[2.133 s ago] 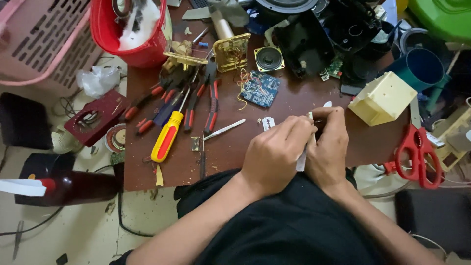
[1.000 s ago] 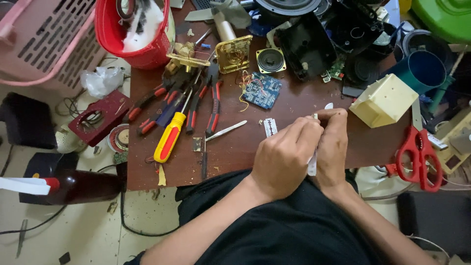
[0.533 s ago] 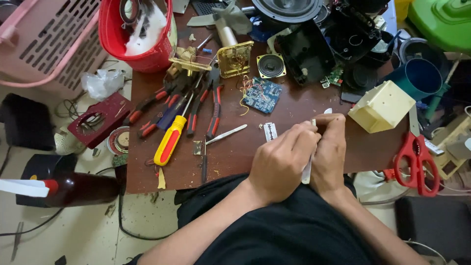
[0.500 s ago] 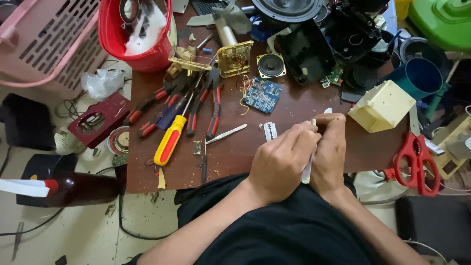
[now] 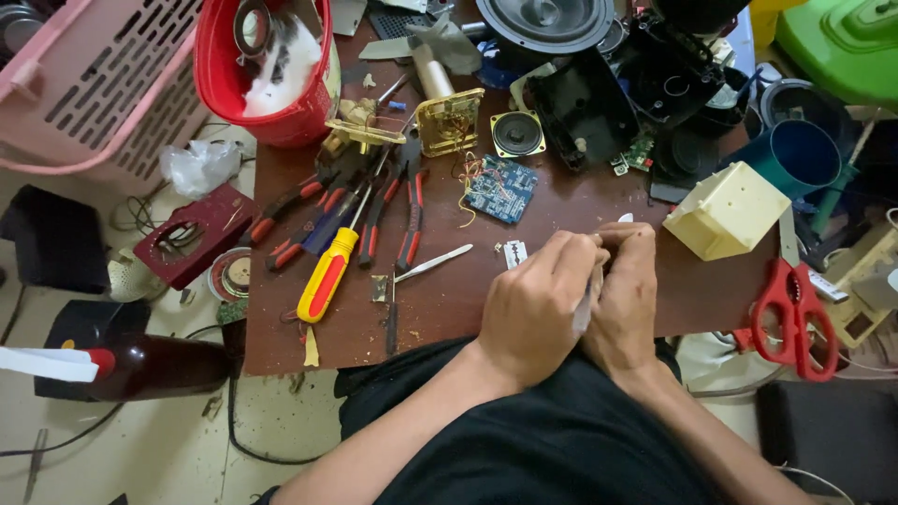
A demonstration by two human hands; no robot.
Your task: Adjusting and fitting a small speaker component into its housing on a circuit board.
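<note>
both hands at desk edge: left hand (image 5: 538, 313) & right hand (image 5: 629, 299) pinched together on thin pale strip (image 5: 586, 304), long axis running toward body, blade (image 5: 515, 253) just left.

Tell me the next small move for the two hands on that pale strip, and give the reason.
Probably keep both hands pinched and ease the work slightly outward into view. The left hand and right hand press together at the brown table edge around a thin pale strip, and their fingers hide most of it, so the grip can't be checked.
</note>
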